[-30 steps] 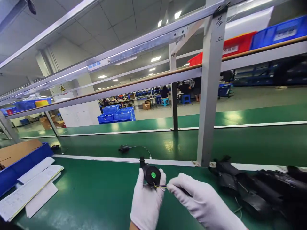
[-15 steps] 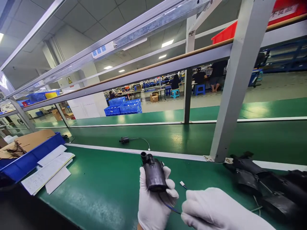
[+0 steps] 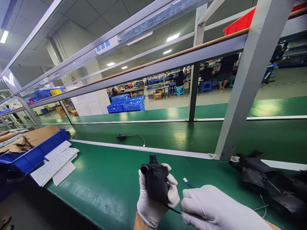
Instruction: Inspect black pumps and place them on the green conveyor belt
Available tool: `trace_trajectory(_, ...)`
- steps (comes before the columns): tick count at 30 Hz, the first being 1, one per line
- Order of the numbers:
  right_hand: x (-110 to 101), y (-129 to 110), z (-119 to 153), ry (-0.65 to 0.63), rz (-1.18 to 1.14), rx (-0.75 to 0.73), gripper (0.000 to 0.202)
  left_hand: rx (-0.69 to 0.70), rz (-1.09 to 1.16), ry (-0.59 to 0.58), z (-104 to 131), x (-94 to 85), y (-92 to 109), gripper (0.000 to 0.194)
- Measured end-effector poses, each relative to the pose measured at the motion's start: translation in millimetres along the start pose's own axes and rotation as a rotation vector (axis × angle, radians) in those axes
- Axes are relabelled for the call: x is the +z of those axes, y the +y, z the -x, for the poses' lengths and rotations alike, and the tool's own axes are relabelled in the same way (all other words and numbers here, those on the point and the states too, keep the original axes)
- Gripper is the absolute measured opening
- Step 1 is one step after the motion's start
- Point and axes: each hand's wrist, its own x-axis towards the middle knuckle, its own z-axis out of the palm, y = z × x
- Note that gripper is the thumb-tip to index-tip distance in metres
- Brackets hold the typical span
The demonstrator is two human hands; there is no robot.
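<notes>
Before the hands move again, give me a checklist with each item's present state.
1. Left hand grips the pump: ok.
2. Right hand pinches the wire near the pump: ok.
3. Connector hangs free above the bench: ok.
4. Wire undamaged: cannot tell, mostly hidden.
5. Pump nozzle unblocked: cannot tell.
6. Black parts lie apart from both hands: ok.

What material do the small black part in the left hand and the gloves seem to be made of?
The small black part in the left hand looks like moulded plastic: matt, even black, with a round spout. The gloves, as on the right hand, look like white woven cloth, probably cotton: soft, dull, no shine.
</notes>
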Motion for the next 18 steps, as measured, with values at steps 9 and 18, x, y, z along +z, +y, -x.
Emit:
trace_trajectory(9,3,-2,1,0.0,-0.026,-0.004,0.036,0.029,-0.061,-0.007,1,2.3,-4,0.072)
trace_trajectory(18,7,11,-1,0.088,-0.445,0.224,0.045,0.208,-0.591,0.039,10,0.5,7,0.097)
